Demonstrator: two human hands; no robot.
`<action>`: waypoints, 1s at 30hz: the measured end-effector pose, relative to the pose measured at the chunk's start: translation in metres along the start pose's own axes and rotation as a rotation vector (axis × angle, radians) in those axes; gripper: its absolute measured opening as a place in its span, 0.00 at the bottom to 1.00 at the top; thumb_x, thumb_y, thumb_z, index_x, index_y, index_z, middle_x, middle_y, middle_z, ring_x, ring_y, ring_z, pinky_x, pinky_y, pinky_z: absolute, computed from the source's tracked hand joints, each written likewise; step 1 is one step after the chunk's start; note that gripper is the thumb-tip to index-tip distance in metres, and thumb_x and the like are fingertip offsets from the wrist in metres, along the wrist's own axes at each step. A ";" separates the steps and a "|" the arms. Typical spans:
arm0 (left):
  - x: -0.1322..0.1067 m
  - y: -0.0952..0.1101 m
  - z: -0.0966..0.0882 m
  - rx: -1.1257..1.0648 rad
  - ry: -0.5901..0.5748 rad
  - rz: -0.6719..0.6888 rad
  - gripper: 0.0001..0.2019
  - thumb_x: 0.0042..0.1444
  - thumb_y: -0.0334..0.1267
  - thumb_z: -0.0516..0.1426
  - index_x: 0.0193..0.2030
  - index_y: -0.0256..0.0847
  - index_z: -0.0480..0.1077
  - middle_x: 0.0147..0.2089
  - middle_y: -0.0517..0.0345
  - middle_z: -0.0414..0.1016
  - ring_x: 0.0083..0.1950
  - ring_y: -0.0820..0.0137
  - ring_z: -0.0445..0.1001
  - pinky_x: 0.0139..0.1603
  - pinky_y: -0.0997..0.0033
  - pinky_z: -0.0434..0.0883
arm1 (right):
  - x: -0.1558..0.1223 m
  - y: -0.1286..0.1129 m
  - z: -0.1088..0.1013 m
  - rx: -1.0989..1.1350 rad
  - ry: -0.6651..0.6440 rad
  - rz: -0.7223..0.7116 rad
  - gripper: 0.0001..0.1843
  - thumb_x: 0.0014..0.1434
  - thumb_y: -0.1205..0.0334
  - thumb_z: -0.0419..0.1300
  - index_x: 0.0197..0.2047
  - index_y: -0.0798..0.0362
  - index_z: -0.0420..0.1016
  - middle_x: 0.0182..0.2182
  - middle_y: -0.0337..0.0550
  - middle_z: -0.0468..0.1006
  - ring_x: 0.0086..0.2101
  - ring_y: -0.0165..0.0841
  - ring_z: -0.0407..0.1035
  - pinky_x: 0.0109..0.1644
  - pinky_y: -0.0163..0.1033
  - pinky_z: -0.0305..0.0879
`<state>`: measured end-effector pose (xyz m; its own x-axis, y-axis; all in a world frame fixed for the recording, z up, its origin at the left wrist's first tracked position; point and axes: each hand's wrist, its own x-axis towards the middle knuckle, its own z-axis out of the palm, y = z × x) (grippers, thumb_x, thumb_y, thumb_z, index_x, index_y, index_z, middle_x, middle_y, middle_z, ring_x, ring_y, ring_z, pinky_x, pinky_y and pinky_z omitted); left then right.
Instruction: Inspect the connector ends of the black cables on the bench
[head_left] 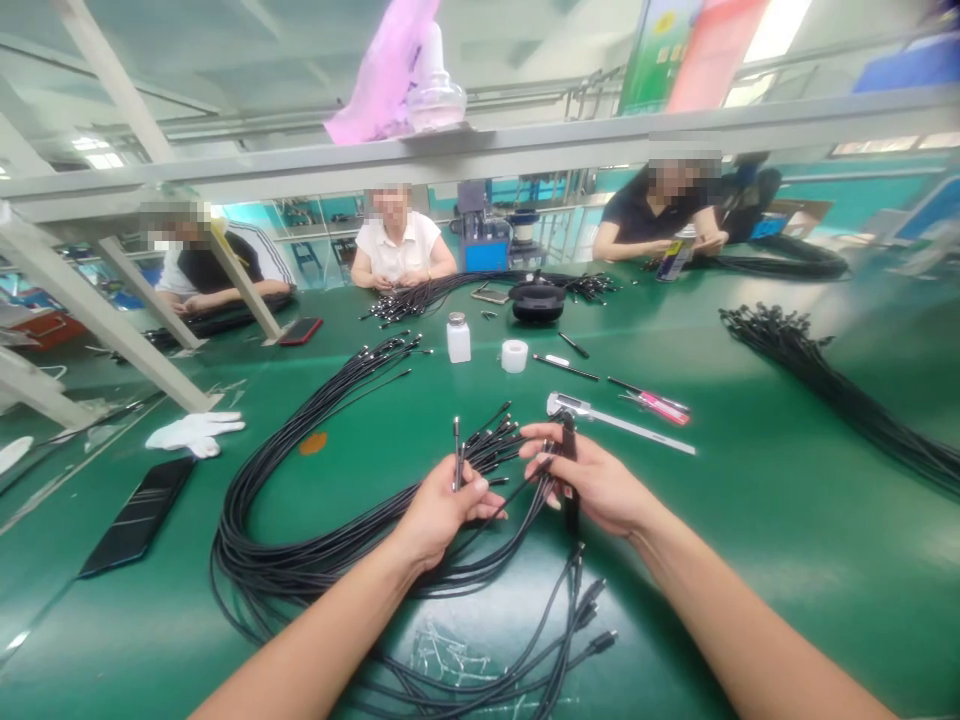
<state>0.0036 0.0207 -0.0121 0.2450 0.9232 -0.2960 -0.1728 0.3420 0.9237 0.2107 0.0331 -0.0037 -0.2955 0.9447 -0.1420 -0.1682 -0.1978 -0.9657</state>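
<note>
My left hand [441,510] pinches black cables, with one metal-tipped cable plug [457,440] standing upright between the fingers. Beside it, my right hand [604,485] is closed around several more cable ends, and a dark narrow strip-like object [571,470] lies across its fingers; its kind is unclear. Behind the hands rests a fan of metal-tipped plugs [495,440]. They belong to a large looped bundle of black cables [247,500] on my left. More loose plugs [600,640] lie nearer to me, below my right hand.
The green table [787,560] bears a caliper [630,425], pens [566,368], a tape roll [514,356], a white bottle [458,340], a phone [137,515] and a white glove [195,433]. Another cable bundle [847,400] lies right. Three people sit opposite, beyond a metal frame [300,165].
</note>
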 end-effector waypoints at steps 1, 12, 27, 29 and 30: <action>0.001 -0.001 -0.001 -0.001 0.006 -0.003 0.16 0.52 0.38 0.62 0.33 0.39 0.56 0.28 0.61 0.73 0.32 0.73 0.79 0.43 0.66 0.76 | 0.000 0.000 0.000 0.000 -0.002 0.006 0.27 0.53 0.54 0.65 0.55 0.50 0.66 0.45 0.45 0.71 0.34 0.27 0.70 0.25 0.28 0.65; -0.007 0.001 0.001 0.262 -0.138 0.135 0.12 0.50 0.38 0.64 0.32 0.37 0.63 0.27 0.65 0.66 0.27 0.78 0.67 0.32 0.76 0.65 | 0.011 -0.012 0.021 -0.167 -0.057 -0.008 0.29 0.46 0.53 0.71 0.49 0.55 0.69 0.36 0.40 0.72 0.26 0.21 0.64 0.23 0.26 0.55; -0.003 0.037 -0.031 0.337 -0.309 -0.127 0.17 0.42 0.36 0.68 0.36 0.31 0.71 0.29 0.54 0.74 0.27 0.71 0.75 0.30 0.72 0.72 | 0.013 0.005 0.027 -0.255 -0.048 -0.154 0.17 0.52 0.54 0.66 0.37 0.56 0.68 0.24 0.33 0.67 0.22 0.22 0.62 0.28 0.30 0.60; -0.001 0.037 -0.024 0.313 -0.220 -0.056 0.17 0.43 0.36 0.68 0.36 0.32 0.69 0.30 0.55 0.74 0.28 0.71 0.76 0.30 0.72 0.72 | 0.012 0.006 0.029 -0.239 -0.068 -0.159 0.17 0.52 0.53 0.66 0.37 0.56 0.68 0.24 0.33 0.67 0.22 0.22 0.62 0.28 0.30 0.59; -0.001 0.037 -0.019 0.302 -0.178 -0.017 0.17 0.43 0.36 0.67 0.37 0.32 0.68 0.31 0.55 0.74 0.28 0.71 0.76 0.31 0.72 0.73 | 0.011 0.005 0.030 -0.230 -0.085 -0.162 0.17 0.52 0.53 0.66 0.37 0.56 0.68 0.24 0.33 0.68 0.23 0.23 0.62 0.28 0.30 0.60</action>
<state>-0.0214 0.0363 0.0179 0.4124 0.8639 -0.2892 0.1158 0.2652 0.9572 0.1788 0.0349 -0.0040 -0.3612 0.9321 0.0269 -0.0044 0.0271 -0.9996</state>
